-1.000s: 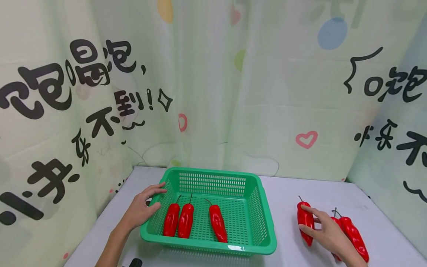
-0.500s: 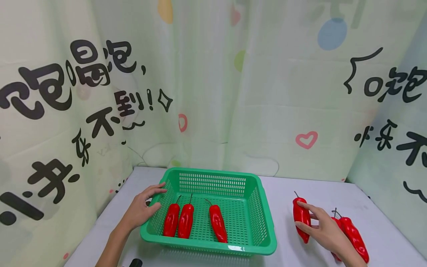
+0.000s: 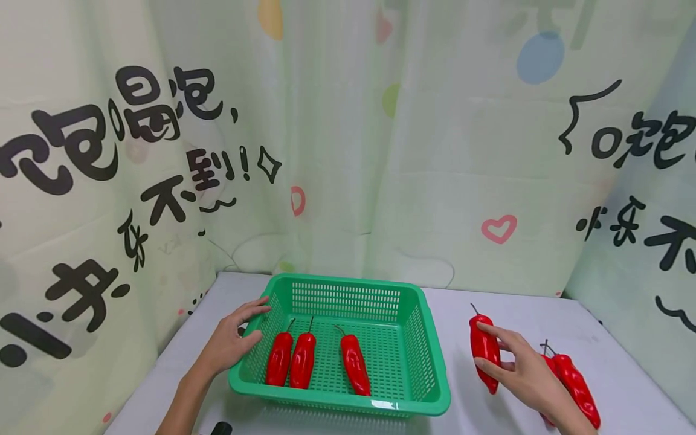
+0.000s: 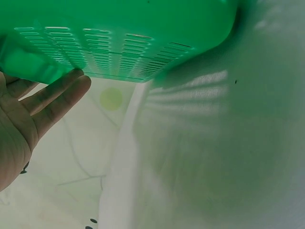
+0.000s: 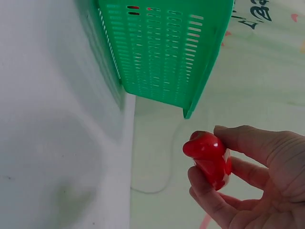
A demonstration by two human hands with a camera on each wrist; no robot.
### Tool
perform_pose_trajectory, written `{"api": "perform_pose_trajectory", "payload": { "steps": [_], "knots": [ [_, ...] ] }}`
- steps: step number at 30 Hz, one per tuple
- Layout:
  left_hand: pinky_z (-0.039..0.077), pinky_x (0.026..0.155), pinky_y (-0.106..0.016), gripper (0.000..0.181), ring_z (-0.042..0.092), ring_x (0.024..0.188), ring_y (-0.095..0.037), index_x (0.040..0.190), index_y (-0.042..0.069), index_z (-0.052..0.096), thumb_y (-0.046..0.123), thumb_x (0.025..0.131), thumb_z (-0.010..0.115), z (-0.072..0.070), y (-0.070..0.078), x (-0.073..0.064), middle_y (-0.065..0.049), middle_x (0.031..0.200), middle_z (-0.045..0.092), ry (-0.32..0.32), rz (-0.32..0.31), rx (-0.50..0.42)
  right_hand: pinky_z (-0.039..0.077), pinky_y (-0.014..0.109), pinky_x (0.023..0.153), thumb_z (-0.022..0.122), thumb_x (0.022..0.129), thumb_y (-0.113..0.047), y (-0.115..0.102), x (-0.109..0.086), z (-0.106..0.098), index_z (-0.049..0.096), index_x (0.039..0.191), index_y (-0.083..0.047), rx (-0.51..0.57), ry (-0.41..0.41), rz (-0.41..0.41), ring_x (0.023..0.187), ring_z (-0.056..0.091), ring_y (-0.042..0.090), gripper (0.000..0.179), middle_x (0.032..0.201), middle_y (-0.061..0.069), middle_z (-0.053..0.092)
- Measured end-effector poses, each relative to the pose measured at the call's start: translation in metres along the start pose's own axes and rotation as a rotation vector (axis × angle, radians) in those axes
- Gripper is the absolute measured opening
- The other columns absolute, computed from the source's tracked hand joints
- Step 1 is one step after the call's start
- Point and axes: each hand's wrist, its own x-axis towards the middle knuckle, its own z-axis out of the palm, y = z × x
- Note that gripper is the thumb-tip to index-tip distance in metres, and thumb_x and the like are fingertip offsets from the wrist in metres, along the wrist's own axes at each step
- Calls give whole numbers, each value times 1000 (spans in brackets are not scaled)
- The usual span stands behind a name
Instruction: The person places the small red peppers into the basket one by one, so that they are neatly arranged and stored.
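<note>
My right hand (image 3: 524, 371) pinches a red chili pepper (image 3: 484, 347) between thumb and fingers, stem up and slightly tilted, to the right of the green basket (image 3: 429, 362). In the right wrist view the pepper (image 5: 207, 157) shows end-on, apart from the basket wall (image 5: 157, 52). My left hand (image 3: 234, 338) rests against the basket's left rim. Its fingers (image 4: 62, 100) look fairly straight in the left wrist view, touching the basket's side (image 4: 119, 47). Inside the basket lie three red peppers: one at left (image 3: 280, 359), one beside it (image 3: 302, 360), and one near the middle (image 3: 355, 365).
Behind my right hand, another red pepper (image 3: 579, 386) lies on the white table (image 3: 457, 320), with a partly hidden one (image 3: 549, 362) beside it. A printed curtain (image 3: 348, 151) encloses the table at back and sides. A small dark object (image 3: 222, 428) sits at the front edge.
My right hand has raised the pepper slightly and moved it left toward the basket. The left hand, the basket and the other peppers have stayed in place.
</note>
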Motion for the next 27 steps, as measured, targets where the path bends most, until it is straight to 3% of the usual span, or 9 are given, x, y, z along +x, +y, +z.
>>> {"api": "perform_pose_trajectory", "payload": {
  "steps": [11,23,27],
  "knots": [
    [55,75,-28,44,53,131,-43,132,-1,65,-3,88,60,0,0,0,-18,149,54,3,12,13,61,46,76,83,85,-27,-20,-8,-1,40,155,-7,-5,51,-125,124,47,52,85,144,30,42],
    [54,75,-29,43,54,131,-42,131,-1,66,-4,88,60,0,0,-1,-17,149,54,0,19,24,61,46,77,85,82,-30,-37,-10,0,42,154,-10,13,65,-162,123,48,51,87,145,26,42],
    [54,76,-29,43,54,131,-41,131,0,66,-3,88,60,0,-1,0,-16,149,54,4,19,23,61,46,76,85,82,-26,-42,-9,1,44,153,-9,12,87,-210,121,50,49,83,143,26,45]
  ]
}}
